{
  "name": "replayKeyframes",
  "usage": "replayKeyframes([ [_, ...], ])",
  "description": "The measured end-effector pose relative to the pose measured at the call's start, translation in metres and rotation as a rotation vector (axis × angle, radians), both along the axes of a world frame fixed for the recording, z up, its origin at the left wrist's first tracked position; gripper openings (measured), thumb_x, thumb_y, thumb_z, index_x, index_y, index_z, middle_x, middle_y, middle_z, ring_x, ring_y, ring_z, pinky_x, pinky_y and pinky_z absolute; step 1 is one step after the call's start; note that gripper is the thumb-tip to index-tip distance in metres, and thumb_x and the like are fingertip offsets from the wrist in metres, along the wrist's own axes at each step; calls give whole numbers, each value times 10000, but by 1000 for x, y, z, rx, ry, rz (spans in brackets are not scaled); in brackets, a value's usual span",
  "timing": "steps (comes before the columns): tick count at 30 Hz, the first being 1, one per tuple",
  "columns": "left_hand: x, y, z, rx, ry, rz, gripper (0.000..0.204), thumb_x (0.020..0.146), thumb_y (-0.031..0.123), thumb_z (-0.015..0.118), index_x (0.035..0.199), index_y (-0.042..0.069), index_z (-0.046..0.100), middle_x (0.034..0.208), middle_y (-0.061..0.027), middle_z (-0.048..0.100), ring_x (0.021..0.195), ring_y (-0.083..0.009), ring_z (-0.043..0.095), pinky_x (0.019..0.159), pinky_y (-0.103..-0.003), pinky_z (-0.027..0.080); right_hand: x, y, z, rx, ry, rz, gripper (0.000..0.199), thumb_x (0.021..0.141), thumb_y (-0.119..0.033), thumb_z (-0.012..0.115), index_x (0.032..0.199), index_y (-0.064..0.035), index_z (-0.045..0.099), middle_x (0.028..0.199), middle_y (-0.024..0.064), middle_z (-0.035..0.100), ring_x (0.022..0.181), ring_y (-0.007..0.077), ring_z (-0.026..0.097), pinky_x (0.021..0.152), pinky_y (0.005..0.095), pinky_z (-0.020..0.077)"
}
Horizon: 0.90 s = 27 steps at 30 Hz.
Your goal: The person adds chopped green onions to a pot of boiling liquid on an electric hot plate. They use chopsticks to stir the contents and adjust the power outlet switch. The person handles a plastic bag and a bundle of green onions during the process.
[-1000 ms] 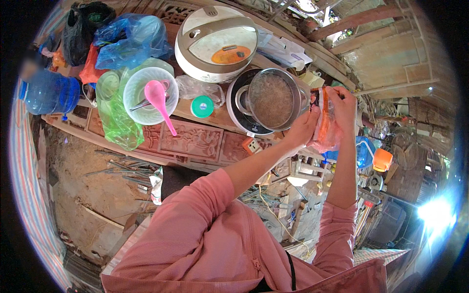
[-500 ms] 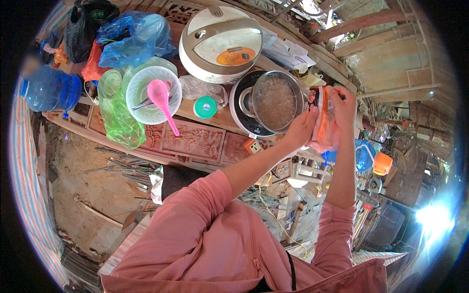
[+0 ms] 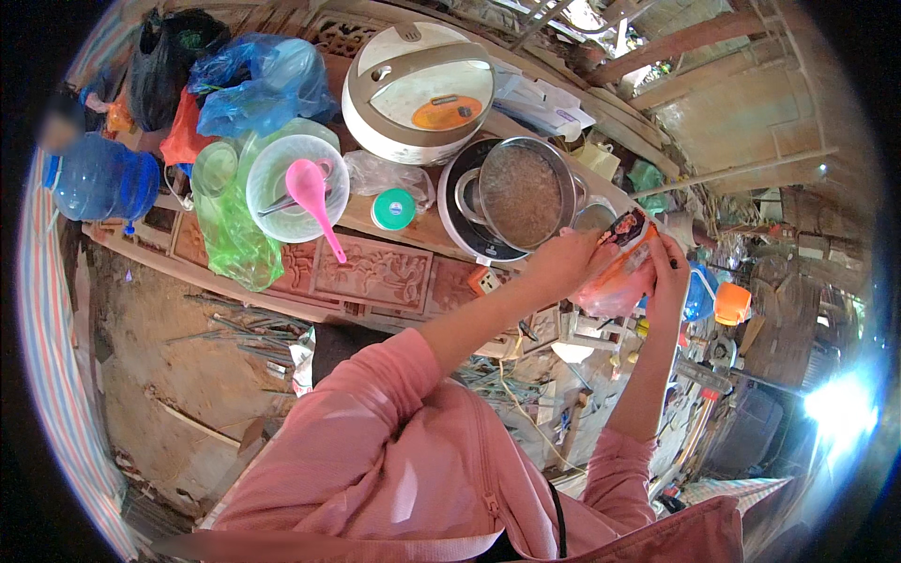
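Between my two hands is an orange and clear plastic packet (image 3: 619, 258) with a dark printed top, tilted beside the pot. My left hand (image 3: 565, 261) grips its left edge, fingers closed. On its right edge my right hand (image 3: 667, 266) is also closed, thumb and fingers pinching the plastic. What lies inside the packet looks pinkish and is partly hidden by my hands. Just left of and beyond them, a metal pot (image 3: 526, 192) with brownish, bubbly-looking contents stands on a round-edged black and white electric cooktop (image 3: 454, 214).
A large white and brown rice cooker (image 3: 418, 113) stands behind. Left of the cooktop are a green-lidded tub (image 3: 393, 209) and a white bowl (image 3: 266, 167) holding a pink ladle (image 3: 308, 184). Plastic bags (image 3: 272, 80) and a blue water jug (image 3: 113, 183) lie at far left. A socket block (image 3: 484, 281) sits at the table's front edge.
Both hands have brought the packet down and nearer to me, away from the pot's side. The packet has tilted, its dark top now leaning to the right.
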<state>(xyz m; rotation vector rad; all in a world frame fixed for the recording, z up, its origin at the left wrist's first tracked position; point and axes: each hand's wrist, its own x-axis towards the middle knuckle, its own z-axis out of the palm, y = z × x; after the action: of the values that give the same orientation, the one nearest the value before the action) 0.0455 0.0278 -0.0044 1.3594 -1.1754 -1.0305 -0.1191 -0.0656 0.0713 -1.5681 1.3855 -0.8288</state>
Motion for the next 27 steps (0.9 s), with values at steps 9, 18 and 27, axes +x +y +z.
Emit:
replayKeyframes([
  [9,30,73,2,-77,36,-115,414,917,333,630,1139,-3,532,1030,-229,636,917,-380,645,780,-439,503,-5,82,19,50,117,-17,177,889,-137,697,1040,-45,689,814,-50,574,614,-4,430,454,159,295],
  [18,113,203,-30,131,196,-166,688,839,102,719,1416,-15,364,1314,-164,526,1203,-246,542,1026,-358,418,57,158,-62,73,164,553,173,853,-51,672,1019,-12,703,983,56,680,884,112,610,762,257,473],
  [27,149,239,-97,149,-254,176,610,875,145,609,1397,-47,361,1368,-254,482,1258,-386,487,1031,-437,404,157,177,-178,89,133,682,275,862,-98,668,1129,-34,683,1076,103,684,903,168,647,779,301,490],
])
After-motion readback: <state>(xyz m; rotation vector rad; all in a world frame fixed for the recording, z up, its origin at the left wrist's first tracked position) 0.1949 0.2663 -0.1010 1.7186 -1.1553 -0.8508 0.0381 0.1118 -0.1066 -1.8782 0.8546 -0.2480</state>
